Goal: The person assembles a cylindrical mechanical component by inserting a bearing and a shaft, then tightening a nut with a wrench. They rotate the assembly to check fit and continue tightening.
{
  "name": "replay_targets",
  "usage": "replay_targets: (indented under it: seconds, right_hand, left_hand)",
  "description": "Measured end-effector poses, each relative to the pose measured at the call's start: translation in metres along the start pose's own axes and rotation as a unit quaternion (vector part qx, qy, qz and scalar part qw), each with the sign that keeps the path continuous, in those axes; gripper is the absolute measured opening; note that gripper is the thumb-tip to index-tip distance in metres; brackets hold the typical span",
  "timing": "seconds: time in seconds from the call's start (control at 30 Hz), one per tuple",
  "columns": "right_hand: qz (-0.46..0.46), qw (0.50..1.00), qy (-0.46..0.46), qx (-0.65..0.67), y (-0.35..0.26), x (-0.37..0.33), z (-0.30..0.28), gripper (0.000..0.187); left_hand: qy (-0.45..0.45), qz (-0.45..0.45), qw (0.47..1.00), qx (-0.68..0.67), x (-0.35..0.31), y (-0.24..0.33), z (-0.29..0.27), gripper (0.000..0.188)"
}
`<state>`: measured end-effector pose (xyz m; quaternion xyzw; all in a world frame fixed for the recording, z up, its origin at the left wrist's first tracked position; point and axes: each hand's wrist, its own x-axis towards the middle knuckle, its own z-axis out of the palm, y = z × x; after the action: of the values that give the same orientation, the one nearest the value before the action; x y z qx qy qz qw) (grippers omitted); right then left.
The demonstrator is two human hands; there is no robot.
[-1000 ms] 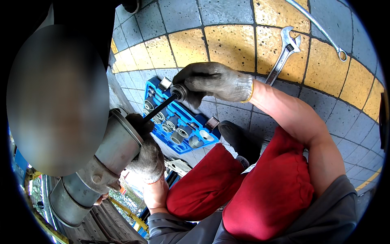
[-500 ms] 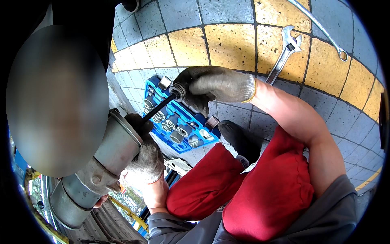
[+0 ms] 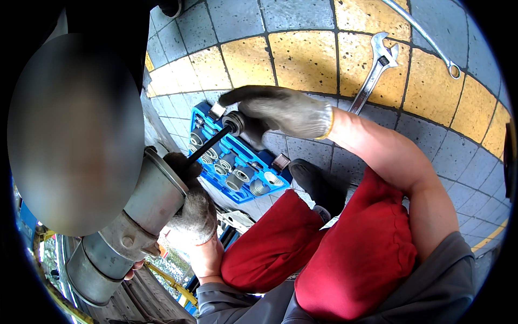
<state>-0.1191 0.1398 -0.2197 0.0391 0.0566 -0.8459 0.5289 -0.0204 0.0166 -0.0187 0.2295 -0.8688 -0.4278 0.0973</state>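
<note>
A grey metal cylinder slants across the left side, with a thin black rod sticking out of its end. My left hand, in a grey-black work glove, is closed on that end, its fingertips by the foot of the rod. Round metal rings sit at the rod's outer tip. Close beside them is my right hand, gloved too, with thumb and fingers spread; whether it touches the rings is hard to tell.
Below the rod lies an open blue case of metal rings and sleeves. An adjustable wrench and a long ring spanner lie on the tiled floor. A co-worker at the left has a hand under the cylinder.
My right hand has loosened from around the rings, and its fingers have spread apart. The left hand and the cylinder stay nearly where they were.
</note>
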Motion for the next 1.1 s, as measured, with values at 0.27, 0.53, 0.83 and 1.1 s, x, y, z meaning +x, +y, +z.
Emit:
replay_targets:
  seconds: [0.27, 0.53, 0.83, 1.1]
  right_hand:
    - [-0.02, 0.998, -0.051, -0.008, -0.001, -0.009, -0.007, 0.049]
    - [-0.027, 0.994, -0.102, -0.033, 0.0, -0.002, -0.021, 0.048]
    - [0.015, 0.998, -0.003, -0.062, -0.007, -0.006, 0.0, 0.048]
    - [0.002, 1.0, -0.016, 0.004, -0.007, -0.008, 0.002, 0.047]
  left_hand:
    - [-0.003, 0.004, 1.0, 0.01, 0.0, -0.002, -0.004, 0.072]
    - [0.006, 0.009, 0.999, -0.051, 0.001, -0.007, 0.002, 0.07]
    - [0.012, 0.014, 0.999, -0.04, 0.002, -0.005, 0.004, 0.063]
    - [0.013, 0.025, 0.999, -0.019, 0.006, -0.006, 0.006, 0.056]
